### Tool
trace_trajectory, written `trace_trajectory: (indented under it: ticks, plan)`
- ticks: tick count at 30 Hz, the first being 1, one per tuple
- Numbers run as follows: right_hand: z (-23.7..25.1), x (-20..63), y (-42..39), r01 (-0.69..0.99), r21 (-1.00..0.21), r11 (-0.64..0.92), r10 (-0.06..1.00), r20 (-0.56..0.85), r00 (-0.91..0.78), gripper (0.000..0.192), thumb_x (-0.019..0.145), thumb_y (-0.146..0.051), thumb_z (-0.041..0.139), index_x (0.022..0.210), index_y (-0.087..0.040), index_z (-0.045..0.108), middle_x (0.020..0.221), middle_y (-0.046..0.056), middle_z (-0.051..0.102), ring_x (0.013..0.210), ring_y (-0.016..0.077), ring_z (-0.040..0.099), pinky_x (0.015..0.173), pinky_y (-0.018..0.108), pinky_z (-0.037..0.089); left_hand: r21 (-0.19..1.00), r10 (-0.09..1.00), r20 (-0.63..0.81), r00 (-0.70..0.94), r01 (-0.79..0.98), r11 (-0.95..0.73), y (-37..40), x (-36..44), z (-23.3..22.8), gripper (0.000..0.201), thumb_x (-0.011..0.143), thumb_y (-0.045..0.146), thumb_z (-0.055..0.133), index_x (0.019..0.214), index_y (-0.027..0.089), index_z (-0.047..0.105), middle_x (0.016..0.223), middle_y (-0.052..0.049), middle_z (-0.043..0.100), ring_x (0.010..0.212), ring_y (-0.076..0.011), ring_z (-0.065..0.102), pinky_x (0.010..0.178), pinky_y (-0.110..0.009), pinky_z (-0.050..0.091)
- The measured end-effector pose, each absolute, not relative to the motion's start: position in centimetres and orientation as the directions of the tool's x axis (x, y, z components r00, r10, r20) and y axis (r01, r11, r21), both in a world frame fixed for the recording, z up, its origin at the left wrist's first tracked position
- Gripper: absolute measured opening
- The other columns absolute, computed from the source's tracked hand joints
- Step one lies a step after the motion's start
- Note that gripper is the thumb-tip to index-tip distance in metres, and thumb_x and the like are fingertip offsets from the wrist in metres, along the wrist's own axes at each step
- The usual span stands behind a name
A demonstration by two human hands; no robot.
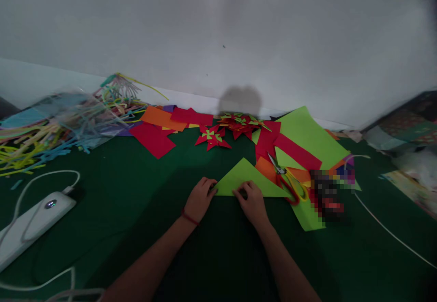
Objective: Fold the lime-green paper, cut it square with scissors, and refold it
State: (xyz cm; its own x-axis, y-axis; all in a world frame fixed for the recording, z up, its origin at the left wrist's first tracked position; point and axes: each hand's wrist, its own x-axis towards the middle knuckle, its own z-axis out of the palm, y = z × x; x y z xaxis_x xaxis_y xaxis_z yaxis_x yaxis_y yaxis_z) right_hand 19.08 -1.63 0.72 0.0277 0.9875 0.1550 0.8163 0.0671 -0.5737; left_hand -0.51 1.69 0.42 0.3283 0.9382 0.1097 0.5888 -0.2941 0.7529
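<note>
A light green sheet of paper [246,177], in the shape of a wide triangle, lies on the dark green table with its long edge toward me. My left hand [200,197] pinches its left corner, fingers curled together. Midway along the same edge, my right hand [251,202] grips the paper between thumb and fingers. The triangle's right corner reaches over the scissors [302,186], which have red and yellow handles and slightly parted blades. Beyond my hands lies a red paper star [212,137] with a small green piece on it, beside a pile of similar red and green cutouts [239,124].
Red paper [153,139] and orange paper [164,117] lie at the back left, near a plastic bag [82,104] and pipe cleaners [30,149]. Large green sheets [307,133] are at right, by a pixelated dark object [326,195]. A white power bank [37,224] with cables sits left.
</note>
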Motion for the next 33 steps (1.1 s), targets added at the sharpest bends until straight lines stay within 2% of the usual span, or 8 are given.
trace_trajectory:
  ticks: [5,8,13,17,22,26,30,33]
  plan:
    - [0.7,19.6,-1.8,0.803,-0.587,0.108,0.985,0.17,-0.009,0.014,0.083,-0.034,0.054,0.08,-0.02,0.056,0.089,0.006,0.057,0.081,0.0204,0.056,0.072,0.038,0.048,0.714,0.893,0.165,0.418,0.574,-0.401,1.6,-1.1,0.7,0.023,0.078,0.015,0.057,0.101,0.02,0.055,0.1,-0.004,0.053,0.095,-0.0187,0.053,0.082,-0.036,0.046]
    - [1.1,20.6,-2.3,0.782,-0.589,0.206,0.974,0.201,-0.105,0.017,0.081,-0.035,0.058,0.092,-0.022,0.058,0.104,0.007,0.058,0.097,0.0226,0.056,0.081,0.04,0.047,0.715,0.857,0.183,0.482,0.533,-0.453,1.8,-1.6,0.9,0.016,0.076,0.009,0.058,0.089,0.019,0.057,0.102,-0.003,0.054,0.096,-0.0174,0.053,0.083,-0.034,0.046]
    - [1.6,24.1,-3.0,0.832,-0.419,0.364,0.919,0.309,-0.246,0.031,0.082,-0.025,0.056,0.113,-0.024,0.056,0.127,0.007,0.052,0.122,0.0241,0.042,0.099,0.048,0.035,0.745,0.84,0.232,0.491,0.465,-0.478,2.0,-2.1,1.9,0.008,0.08,0.01,0.054,0.08,0.018,0.054,0.104,-0.004,0.058,0.096,-0.0165,0.056,0.084,-0.035,0.047]
    - [3.6,27.4,-2.1,0.858,-0.41,0.309,0.942,0.259,-0.215,0.02,0.086,-0.021,0.049,0.099,-0.024,0.064,0.1,0.004,0.067,0.102,0.0222,0.058,0.098,0.049,0.035,0.721,0.803,0.382,0.458,0.396,-0.569,2.4,-2.9,4.1,0.006,0.081,0.013,0.056,0.077,0.018,0.054,0.107,-0.005,0.059,0.104,-0.0181,0.053,0.09,-0.037,0.043]
    - [10.0,29.1,0.0,0.775,-0.615,0.148,0.985,0.018,-0.174,0.02,0.08,-0.038,0.058,0.089,-0.024,0.069,0.09,0.003,0.07,0.08,0.0209,0.064,0.076,0.034,0.051,0.711,0.787,0.475,0.393,0.355,-0.607,3.0,-4.5,8.1,0.009,0.082,0.025,0.057,0.075,0.019,0.057,0.112,-0.006,0.058,0.11,-0.021,0.051,0.095,-0.041,0.04]
    - [14.1,29.0,1.6,0.691,-0.714,0.116,0.967,-0.079,-0.244,0.03,0.079,-0.045,0.057,0.095,-0.023,0.068,0.098,0.003,0.069,0.086,0.021,0.063,0.074,0.032,0.05,0.816,0.811,0.396,0.43,0.24,-0.526,3.8,-6.0,10.3,0.023,0.085,0.039,0.05,0.078,0.019,0.06,0.116,-0.008,0.058,0.107,-0.0214,0.053,0.093,-0.04,0.041]
    - [13.6,28.4,3.1,0.661,-0.739,0.128,0.911,-0.176,-0.373,0.031,0.079,-0.046,0.054,0.092,-0.021,0.069,0.091,0.003,0.07,0.081,0.0196,0.064,0.07,0.03,0.05,0.897,0.832,0.175,0.527,0.264,-0.356,4.5,-6.3,9.5,0.053,0.091,0.045,0.03,0.052,0.017,0.054,0.1,-0.008,0.065,0.094,-0.0191,0.058,0.088,-0.035,0.042]
    - [11.5,27.3,3.6,0.66,-0.722,0.208,0.865,-0.179,-0.469,0.026,0.08,-0.042,0.054,0.088,-0.023,0.07,0.088,0.001,0.07,0.081,0.0178,0.064,0.074,0.028,0.049,0.86,0.847,0.066,0.528,0.401,-0.317,4.7,-5.0,7.5,0.027,0.077,0.044,0.057,0.07,0.018,0.06,0.096,-0.004,0.066,0.09,-0.0189,0.059,0.084,-0.033,0.044]
